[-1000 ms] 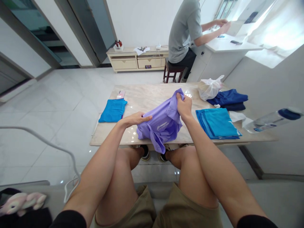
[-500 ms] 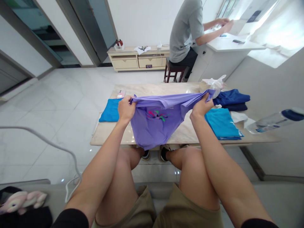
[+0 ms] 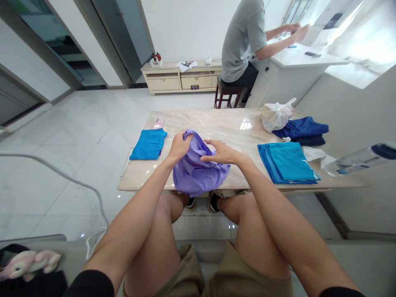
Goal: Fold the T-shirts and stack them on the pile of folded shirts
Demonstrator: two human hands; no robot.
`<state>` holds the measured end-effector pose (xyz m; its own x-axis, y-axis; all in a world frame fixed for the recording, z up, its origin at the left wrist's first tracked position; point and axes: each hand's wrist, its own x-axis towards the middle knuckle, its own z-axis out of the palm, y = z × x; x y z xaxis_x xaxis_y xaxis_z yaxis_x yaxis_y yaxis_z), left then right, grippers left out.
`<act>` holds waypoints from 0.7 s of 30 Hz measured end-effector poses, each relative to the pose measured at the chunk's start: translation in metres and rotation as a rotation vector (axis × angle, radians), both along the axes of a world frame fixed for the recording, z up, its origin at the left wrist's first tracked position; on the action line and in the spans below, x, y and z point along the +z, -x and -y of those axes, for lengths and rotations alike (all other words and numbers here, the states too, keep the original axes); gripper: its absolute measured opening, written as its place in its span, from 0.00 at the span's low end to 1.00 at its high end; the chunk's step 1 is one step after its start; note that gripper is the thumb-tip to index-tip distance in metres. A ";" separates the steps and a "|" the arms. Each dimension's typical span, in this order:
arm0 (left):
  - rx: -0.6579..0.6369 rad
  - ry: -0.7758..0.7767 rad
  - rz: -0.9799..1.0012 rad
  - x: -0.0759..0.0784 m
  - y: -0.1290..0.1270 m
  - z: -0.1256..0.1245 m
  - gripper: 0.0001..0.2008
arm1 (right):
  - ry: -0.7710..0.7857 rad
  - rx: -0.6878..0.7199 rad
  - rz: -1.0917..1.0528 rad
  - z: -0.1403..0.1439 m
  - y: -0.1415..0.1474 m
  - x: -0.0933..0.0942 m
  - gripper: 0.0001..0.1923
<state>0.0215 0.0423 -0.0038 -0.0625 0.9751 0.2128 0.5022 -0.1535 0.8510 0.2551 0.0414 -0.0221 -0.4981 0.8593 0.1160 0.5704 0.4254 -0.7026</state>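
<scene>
A purple shirt (image 3: 194, 175) lies bunched at the near edge of the low marble table (image 3: 216, 123), hanging slightly over it. My left hand (image 3: 179, 146) grips the shirt's upper left fold. My right hand (image 3: 221, 154) rests on top of the bunched cloth, fingers spread and pointing left. Both forearms reach over my knees.
A folded blue shirt (image 3: 148, 144) and a pink phone (image 3: 158, 123) lie at the table's left. A folded teal stack (image 3: 287, 162), dark blue clothes (image 3: 301, 130) and a white plastic bag (image 3: 275, 115) sit at right. A clear bottle (image 3: 359, 159) is far right. Another person sits at a white desk behind.
Half a second ago both hands held the purple shirt stretched wide above the table. They have come together and the shirt is now bunched on the table's near edge.
</scene>
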 end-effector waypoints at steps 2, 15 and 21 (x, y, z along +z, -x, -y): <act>-0.042 0.016 0.068 0.001 -0.002 0.002 0.10 | 0.052 0.044 0.065 0.003 0.012 0.000 0.44; -0.248 0.101 -0.073 -0.003 0.031 0.006 0.24 | -0.216 -0.475 -0.098 -0.018 -0.029 0.008 0.08; 0.006 0.100 -0.391 -0.012 0.059 0.000 0.11 | -0.178 -0.893 -0.346 -0.027 -0.057 -0.005 0.06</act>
<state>-0.0371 0.0421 -0.0163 -0.0017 0.9921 0.1257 0.7920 -0.0754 0.6059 0.3118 0.0684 -0.0275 0.4143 0.8599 0.2981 0.5089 0.0527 -0.8592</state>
